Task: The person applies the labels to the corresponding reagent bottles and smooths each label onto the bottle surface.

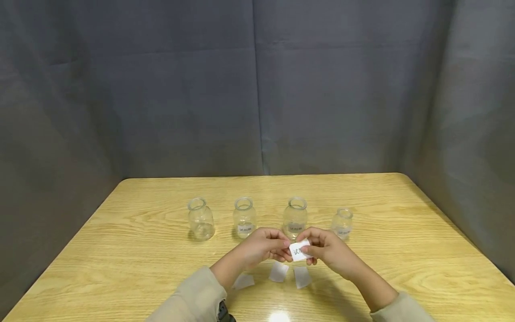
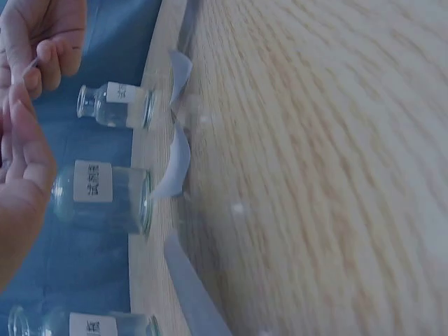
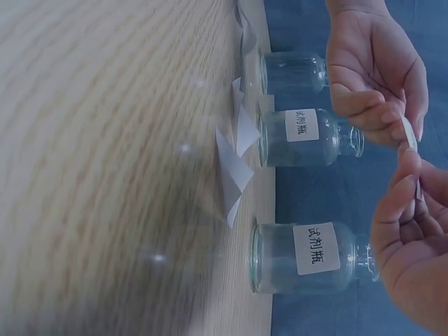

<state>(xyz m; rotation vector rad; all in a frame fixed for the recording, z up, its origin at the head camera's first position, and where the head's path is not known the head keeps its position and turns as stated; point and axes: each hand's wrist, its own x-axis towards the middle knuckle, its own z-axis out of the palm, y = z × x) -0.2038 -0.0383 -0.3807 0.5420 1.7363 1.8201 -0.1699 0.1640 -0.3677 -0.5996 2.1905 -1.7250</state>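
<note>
A small white label (image 1: 297,252) with black printed characters is held between the two hands, above the table. My left hand (image 1: 259,247) pinches its left edge between thumb and fingers. On the other side my right hand (image 1: 331,250) grips it, the thumb lying over part of the print. Seen from the right wrist, the label (image 3: 409,134) is nearly edge-on between the fingertips. Behind the hands stand two glass jars, one (image 1: 244,214) with a white label and another (image 1: 295,215) labelled likewise.
At the far left is a glass jar (image 1: 200,221) with no label visible; a smaller labelled jar (image 1: 342,220) stands at the right. Loose white paper pieces lie below the hands: one left (image 1: 244,281), one middle (image 1: 278,272), one right (image 1: 301,277). Grey curtains (image 1: 181,89) surround the wooden table (image 1: 120,268).
</note>
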